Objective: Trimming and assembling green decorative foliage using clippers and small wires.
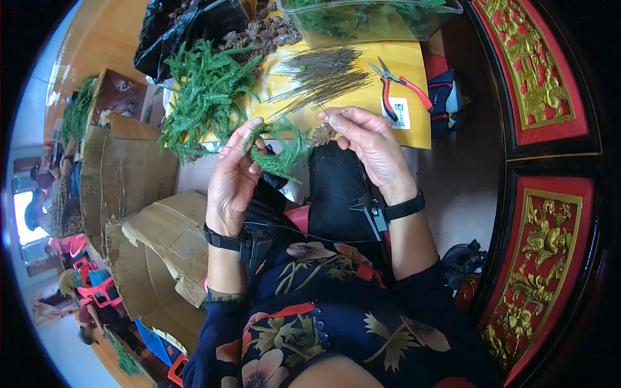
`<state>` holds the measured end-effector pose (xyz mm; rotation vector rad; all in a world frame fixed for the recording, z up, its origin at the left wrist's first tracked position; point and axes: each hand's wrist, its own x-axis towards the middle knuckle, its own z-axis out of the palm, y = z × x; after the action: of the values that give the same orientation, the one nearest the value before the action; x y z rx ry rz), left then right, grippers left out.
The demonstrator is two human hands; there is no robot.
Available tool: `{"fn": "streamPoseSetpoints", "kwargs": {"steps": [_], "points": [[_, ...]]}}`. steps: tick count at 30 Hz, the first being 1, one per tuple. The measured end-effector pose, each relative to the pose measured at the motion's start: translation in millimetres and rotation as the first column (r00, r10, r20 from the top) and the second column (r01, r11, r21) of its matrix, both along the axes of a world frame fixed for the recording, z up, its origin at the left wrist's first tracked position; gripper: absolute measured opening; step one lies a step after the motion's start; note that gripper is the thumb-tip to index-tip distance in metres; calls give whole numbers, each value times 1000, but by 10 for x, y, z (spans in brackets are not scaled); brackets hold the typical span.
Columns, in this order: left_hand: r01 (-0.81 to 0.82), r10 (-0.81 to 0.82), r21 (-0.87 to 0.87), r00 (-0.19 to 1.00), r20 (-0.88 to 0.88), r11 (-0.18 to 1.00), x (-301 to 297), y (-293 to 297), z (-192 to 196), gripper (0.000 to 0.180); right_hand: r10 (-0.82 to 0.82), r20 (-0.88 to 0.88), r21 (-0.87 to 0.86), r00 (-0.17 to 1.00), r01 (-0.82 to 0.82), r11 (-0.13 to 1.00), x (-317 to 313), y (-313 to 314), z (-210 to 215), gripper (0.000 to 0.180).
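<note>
My left hand (234,171) pinches a green artificial pine sprig (279,161), which curves round in a loop and is slightly blurred. In my right hand (370,143) is a small brown pine cone (321,136), with a thin wire sticking up by the thumb and forefinger. The cone sits right beside the sprig's right edge; whether they are joined I cannot tell. Beyond my hands, dark thin wires (326,68) lie in a loose bundle on a yellow sheet (414,61). Red-handled pliers (394,84) rest right of them, jaws apart.
Green sprigs (210,94) are heaped at the left, with pine cones (262,35) and a black plastic bag (174,35) behind. A clear bin (375,22) of greenery stands at the back. Cardboard boxes (165,239) are on my left; a carved red-and-gold panel (543,258) is on my right.
</note>
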<state>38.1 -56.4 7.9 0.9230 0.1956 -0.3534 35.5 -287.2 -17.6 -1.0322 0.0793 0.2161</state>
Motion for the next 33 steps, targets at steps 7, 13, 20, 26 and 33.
{"fn": "streamPoseSetpoints", "kwargs": {"steps": [7, 13, 20, 26, 33], "points": [[104, -124, 212, 989, 81, 972, 40, -104, 93, 26, 242, 68, -135, 968, -232, 963, -65, 132, 16, 15], [147, -175, 275, 981, 79, 950, 31, -195, 176, 26, 280, 74, -191, 957, -262, 946, -74, 174, 10, 13], [-191, 108, 502, 976, 189, 844, 34, -218, 53, 25, 319, 7, -123, 948, -316, 941, -55, 118, 51, 15], [-286, 44, 616, 925, 376, 734, -64, -66, -13, 26, 184, -14, 7, 983, -184, 983, -40, 111, 10, 18], [-181, 2, 547, 950, 311, 817, -133, -293, 1, 21, 145, -90, 151, 985, -131, 980, -23, 101, -18, 18]]}}
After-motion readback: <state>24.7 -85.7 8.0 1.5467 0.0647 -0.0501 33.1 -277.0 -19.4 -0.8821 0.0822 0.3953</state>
